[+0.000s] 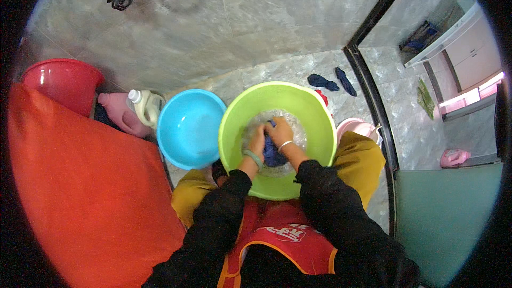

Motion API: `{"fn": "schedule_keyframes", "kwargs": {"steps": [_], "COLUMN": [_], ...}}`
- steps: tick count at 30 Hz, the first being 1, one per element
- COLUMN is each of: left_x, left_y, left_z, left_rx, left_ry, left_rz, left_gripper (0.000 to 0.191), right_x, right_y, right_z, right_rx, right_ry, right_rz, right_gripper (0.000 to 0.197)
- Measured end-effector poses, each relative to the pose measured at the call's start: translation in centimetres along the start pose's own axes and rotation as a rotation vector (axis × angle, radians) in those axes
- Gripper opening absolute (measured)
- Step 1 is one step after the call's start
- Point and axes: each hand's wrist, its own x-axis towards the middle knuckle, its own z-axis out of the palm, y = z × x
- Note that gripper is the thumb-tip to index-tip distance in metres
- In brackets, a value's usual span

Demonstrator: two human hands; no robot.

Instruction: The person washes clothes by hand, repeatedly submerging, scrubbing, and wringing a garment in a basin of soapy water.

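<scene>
Before me stands a green plastic basin (276, 96), with sudsy water (298, 132) in its bottom. My left hand (257, 144) and my right hand (281, 130) meet over the water, both gripping a dark blue cloth (274, 156). The cloth's lower end hangs into the suds, and my fingers hide its upper part. A green bangle (254, 158) circles my left wrist; a pale bracelet (285, 145) is on my right.
Touching the green basin on the left is a blue basin (192, 128). Detergent bottles (146, 106) and a red tub (64, 82) stand farther left, beside an orange cover (88, 192). Two dark socks (323, 82) lie beyond the basin. At right are a pink basin (354, 126) and a black door frame (374, 102).
</scene>
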Motion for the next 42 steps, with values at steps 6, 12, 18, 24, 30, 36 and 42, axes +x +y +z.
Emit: {"fn": "schedule_keyframes", "kwargs": {"steps": [6, 12, 18, 24, 30, 36, 42], "left_x": [2.7, 2.5, 3.6, 5.1, 7.2, 5.3, -1.5], "left_y": [-1.3, -2.4, -2.1, -3.8, -5.8, -3.6, -0.4], "left_z": [-5.0, -4.0, -3.8, -5.3, -7.2, -9.1, -3.9], "left_rx": [-0.225, -0.298, -0.115, 0.192, 0.356, -0.310, -0.170], "left_ry": [-0.242, -0.135, 0.037, 0.184, 0.221, 0.025, -0.351], "left_rz": [0.199, -0.094, -0.082, -0.092, 0.107, -0.080, 0.403], "left_gripper": [0.047, 0.036, 0.043, 0.071, 0.062, 0.044, 0.027], "right_x": [-6.8, 0.7, 3.9, -2.5, 1.7, -3.6, -6.1], "right_y": [-7.0, -3.3, 8.5, 5.9, 8.5, -2.5, -5.2], "right_z": [1.6, 1.5, 1.0, 5.5, 3.7, 3.0, 0.4], "right_rx": [0.327, 0.021, -0.171, -0.318, -0.323, 0.293, 0.188], "right_ry": [0.289, 0.078, -0.002, -0.181, -0.429, -0.384, -0.063], "right_rz": [-0.454, -0.029, -0.047, 0.170, 0.097, -0.233, -0.230], "right_gripper": [0.024, 0.033, 0.032, 0.036, 0.040, 0.031, 0.033]}}
